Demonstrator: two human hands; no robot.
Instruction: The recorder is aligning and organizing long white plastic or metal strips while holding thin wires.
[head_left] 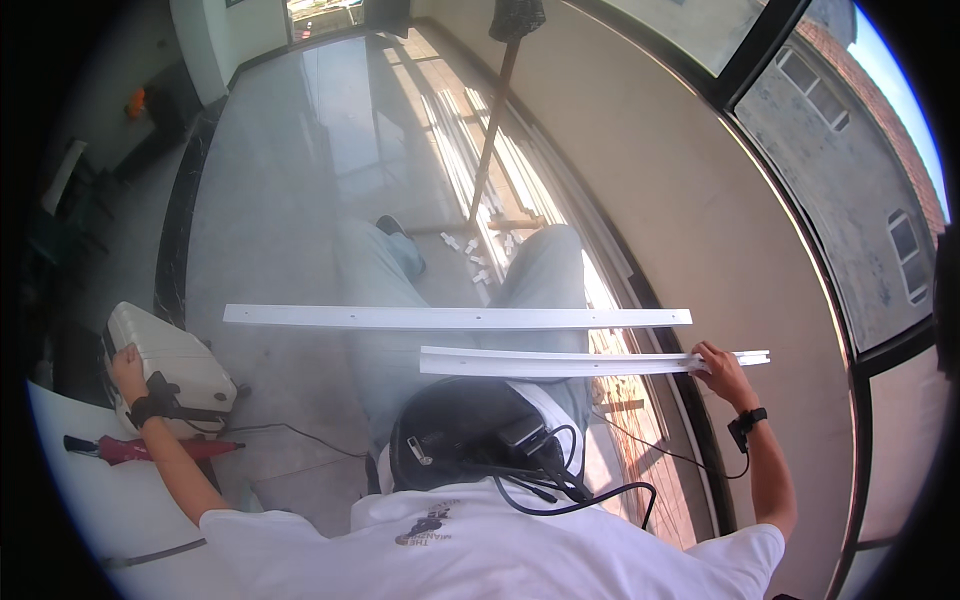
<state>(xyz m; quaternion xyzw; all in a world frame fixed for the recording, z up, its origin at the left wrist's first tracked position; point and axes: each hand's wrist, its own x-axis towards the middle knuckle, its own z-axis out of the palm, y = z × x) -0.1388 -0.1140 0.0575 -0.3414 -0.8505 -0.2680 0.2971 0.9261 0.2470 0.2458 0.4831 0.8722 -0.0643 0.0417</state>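
My left hand [128, 375] is at the left edge of a hard white suitcase [180, 360], its fingers closed over the edge. At the right, my right hand [722, 375] grips a slim white grooved strip [520, 363] near its right end. This strip lies crosswise above my lap, and a short end of it sticks out beyond the fingers. A longer white strip [440, 317] with small holes spans my legs, parallel to the held one and a little farther away. Neither hand touches the longer strip.
A red folded umbrella [160, 450] lies by the suitcase. A black bag with cables [480, 430] rests at my waist. Several small white fittings [475, 255], a long-handled broom [490, 140] and more white strips [455, 150] are ahead. A windowed wall [700, 200] bounds the right.
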